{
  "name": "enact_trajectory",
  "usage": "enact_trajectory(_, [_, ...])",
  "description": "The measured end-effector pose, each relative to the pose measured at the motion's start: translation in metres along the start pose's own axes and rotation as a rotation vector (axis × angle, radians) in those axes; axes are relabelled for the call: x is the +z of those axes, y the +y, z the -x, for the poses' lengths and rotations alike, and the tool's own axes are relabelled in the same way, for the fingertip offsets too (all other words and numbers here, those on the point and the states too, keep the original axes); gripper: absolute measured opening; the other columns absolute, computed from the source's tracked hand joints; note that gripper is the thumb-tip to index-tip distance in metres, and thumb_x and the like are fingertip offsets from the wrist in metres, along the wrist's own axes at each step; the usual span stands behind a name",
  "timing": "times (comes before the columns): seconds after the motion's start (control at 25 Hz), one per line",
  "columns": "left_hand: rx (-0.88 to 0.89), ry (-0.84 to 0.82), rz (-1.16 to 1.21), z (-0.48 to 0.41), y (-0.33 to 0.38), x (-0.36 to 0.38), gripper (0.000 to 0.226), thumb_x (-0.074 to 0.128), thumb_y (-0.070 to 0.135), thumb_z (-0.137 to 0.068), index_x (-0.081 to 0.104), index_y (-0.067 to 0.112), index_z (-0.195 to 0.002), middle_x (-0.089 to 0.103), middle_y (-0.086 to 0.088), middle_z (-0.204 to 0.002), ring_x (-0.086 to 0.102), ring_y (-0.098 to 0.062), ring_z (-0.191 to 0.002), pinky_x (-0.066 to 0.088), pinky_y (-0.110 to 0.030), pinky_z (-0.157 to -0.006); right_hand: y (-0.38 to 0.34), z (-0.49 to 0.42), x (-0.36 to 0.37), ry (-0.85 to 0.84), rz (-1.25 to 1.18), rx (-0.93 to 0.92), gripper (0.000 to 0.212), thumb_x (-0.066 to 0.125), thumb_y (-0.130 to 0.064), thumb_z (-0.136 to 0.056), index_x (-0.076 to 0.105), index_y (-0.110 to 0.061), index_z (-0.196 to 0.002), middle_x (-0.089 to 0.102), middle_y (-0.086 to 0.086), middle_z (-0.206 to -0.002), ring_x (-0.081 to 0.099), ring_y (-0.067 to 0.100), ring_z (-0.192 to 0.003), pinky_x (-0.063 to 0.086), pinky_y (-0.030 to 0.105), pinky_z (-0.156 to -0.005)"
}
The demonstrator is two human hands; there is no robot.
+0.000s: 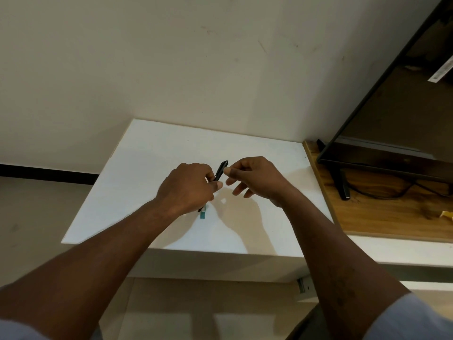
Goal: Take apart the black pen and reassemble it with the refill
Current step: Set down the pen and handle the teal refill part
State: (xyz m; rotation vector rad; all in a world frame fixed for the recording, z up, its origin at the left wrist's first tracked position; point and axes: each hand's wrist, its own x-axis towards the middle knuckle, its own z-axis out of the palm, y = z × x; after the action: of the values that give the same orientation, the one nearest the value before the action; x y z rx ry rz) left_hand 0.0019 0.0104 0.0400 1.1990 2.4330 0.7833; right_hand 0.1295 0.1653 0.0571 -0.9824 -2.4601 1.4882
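pen held up between both hands over the white table

head view: sleeves [416,320] in pale cloth sit at the bottom corners, closest to the lens, and two bare forearms reach up from them toward the middle of the picture. on my screen the left hand [188,187] is curled round the lower part of the black pen [220,171], thumb pressed along its side, so that hand is clamped on it. the pen stands tilted, upper end leaning away and to the right, raised above the white table [152,155]. the right hand [255,177] is just beside the pen's upper end, thumb tip at the barrel and forefinger bent over it, the other fingers hanging loose. whether it really pinches the pen i cannot tell from here.

under the left wrist a small teal piece [203,213] lies on the table, partly hidden by the hand. a thin dark tip shows beside it.

to the right, a wooden surface [392,217] carries a dark flat screen [392,106] on its stand, with a cable trailing across the wood and a yellow scrap [446,214] near the edge.
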Motion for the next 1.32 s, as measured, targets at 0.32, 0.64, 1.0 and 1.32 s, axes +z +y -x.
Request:
enact_trajectory(0.32, [0.025, -0.043, 0.162, -0.001, 0.001, -0.008, 0.026, 0.066, 0.056, -0.092, 0.071, 0.031, -0.087, 0.078, 0.011, -0.074, 0.074, -0.004, -0.064, 0.060, -0.032, -0.075, -0.002, -0.004, 0.007, 0.047, -0.230, 0.113, 0.030, 0.076, -0.034, -0.097, 0.077, -0.004, -0.095, 0.083, 0.003, -0.086, 0.081, 0.020, -0.075, 0.056, 0.026, -0.057])
enact_trajectory(0.64, [-0.084, -0.041, -0.262, -0.006, -0.021, 0.006, 0.027, 0.072, 0.053, -0.087, 0.071, 0.026, -0.085, 0.072, 0.002, -0.087, 0.066, -0.022, -0.082, 0.054, -0.034, -0.072, 0.021, -0.012, 0.022, 0.046, 0.049, 0.292, 0.027, 0.085, -0.030, -0.090, 0.075, -0.006, -0.083, 0.081, 0.007, -0.074, 0.079, 0.018, -0.063, 0.062, 0.027, -0.054])
enact_trajectory(1.0, [-0.131, -0.060, -0.451, -0.008, -0.023, 0.032, 0.042, 0.069, 0.062, -0.083, 0.052, 0.024, -0.077, 0.052, 0.005, -0.072, 0.058, -0.019, -0.071, 0.040, -0.029, -0.058, 0.029, -0.016, 0.032, 0.126, 0.374, 0.211, 0.048, 0.083, -0.044, -0.089, 0.076, 0.003, -0.095, 0.081, 0.015, -0.083, 0.080, 0.031, -0.081, 0.065, 0.045, -0.085])
enact_trajectory(1.32, [-0.150, -0.036, -0.436, -0.004, -0.018, 0.026, 0.036, 0.069, 0.046, -0.082, 0.049, 0.022, -0.065, 0.055, 0.003, -0.070, 0.051, -0.015, -0.059, 0.033, -0.025, -0.051, 0.026, -0.014, 0.029, 0.133, 0.406, 0.208, 0.048, 0.074, -0.045, -0.096, 0.076, 0.003, -0.095, 0.081, 0.015, -0.085, 0.079, 0.033, -0.083, 0.065, 0.047, -0.085])
